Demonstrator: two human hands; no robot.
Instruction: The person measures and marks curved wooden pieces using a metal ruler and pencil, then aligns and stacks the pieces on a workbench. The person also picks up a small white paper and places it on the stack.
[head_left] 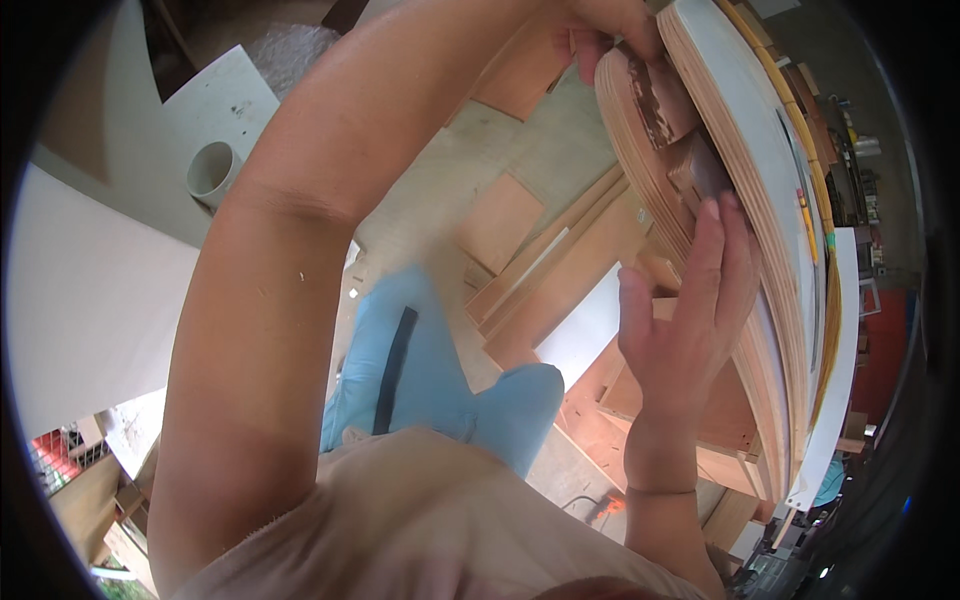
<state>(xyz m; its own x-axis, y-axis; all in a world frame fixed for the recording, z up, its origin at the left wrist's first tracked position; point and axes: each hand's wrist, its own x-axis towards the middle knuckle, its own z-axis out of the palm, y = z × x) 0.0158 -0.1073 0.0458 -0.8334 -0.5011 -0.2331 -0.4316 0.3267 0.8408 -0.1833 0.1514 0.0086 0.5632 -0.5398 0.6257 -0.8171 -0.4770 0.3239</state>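
Two thick curved plywood pieces stand side by side at the upper right, the inner plywood piece (640,165) nearer me and the white-faced outer plywood piece (735,130) beyond it. Between them lies a gap with rough wooden blocks (655,105) and a smooth greyish piece (712,172). My left hand (610,25) reaches across to the far end, its fingers and thumb on either side of the inner piece's edge; part of it is cut off by the frame. My right hand (695,300) has its fingers extended, fingertips at the greyish piece, thumb apart.
A yellow pencil (807,228) lies on the white face, beside a long straw-coloured strip (832,330). Wooden boards (545,285) and a flat panel (500,220) lie on the floor below. At left are a large pale curved sheet (95,290) and a grey cylindrical cup (212,172).
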